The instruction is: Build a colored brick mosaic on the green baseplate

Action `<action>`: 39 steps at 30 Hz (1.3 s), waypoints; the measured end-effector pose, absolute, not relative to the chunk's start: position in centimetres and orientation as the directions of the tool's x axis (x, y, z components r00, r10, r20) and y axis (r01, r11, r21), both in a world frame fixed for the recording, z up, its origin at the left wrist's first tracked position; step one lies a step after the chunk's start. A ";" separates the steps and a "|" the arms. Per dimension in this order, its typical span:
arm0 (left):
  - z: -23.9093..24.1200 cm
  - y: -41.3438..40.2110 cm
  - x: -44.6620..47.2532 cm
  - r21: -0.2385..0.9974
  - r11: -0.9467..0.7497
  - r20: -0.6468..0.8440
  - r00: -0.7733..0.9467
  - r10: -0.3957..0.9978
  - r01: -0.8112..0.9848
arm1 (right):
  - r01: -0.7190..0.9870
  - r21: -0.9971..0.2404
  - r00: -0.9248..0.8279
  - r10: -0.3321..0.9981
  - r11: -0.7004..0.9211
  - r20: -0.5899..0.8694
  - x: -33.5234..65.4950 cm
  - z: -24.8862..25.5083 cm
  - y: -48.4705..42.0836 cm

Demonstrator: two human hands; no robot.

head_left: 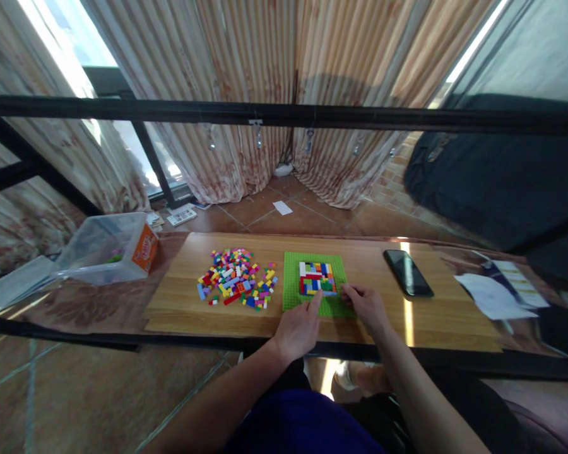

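Note:
A green studded baseplate [291, 268] lies on the wooden board, with a roughly square patch of toy building bricks [318, 278] in several colours on it. My left hand [297, 329] reaches in from below, its index finger stretched out and its tip touching the patch's lower edge. The other left fingers are bent, with nothing visible in them. At the baseplate's right edge is my right hand [366, 307], thumb and index finger pinched together. Whatever sits between those fingertips is too small to make out. Left of the baseplate spreads a loose pile of small bricks [236, 274].
A black phone [408, 273] lies right of the baseplate on the wooden board [180, 309]. Farther left stands a clear plastic box [99, 252] with an orange label. White papers [492, 293] are at the far right. A dark metal bar [284, 115] crosses beyond the table, before curtains.

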State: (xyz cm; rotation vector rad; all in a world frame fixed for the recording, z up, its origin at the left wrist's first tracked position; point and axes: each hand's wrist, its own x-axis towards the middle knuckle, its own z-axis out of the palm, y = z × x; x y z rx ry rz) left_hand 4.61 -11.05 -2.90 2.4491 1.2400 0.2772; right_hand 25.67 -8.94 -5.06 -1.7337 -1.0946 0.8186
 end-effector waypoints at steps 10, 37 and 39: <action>-4.2 -11.2 -10.5 0.646 -0.010 0.213 -0.168 0.962 0.763 | 0.547 -0.819 0.415 0.906 -0.172 0.087 23.3 -3.0 -12.4; -6.7 -4.7 -18.1 0.536 0.210 0.300 -0.417 0.858 0.818 | 0.917 -0.365 -0.193 0.980 0.162 -0.050 8.8 -3.5 -0.3; -6.8 -4.6 -18.1 0.538 0.215 0.300 -0.424 0.854 0.815 | 0.911 -0.392 -0.173 0.982 0.131 -0.072 8.9 -3.7 -0.1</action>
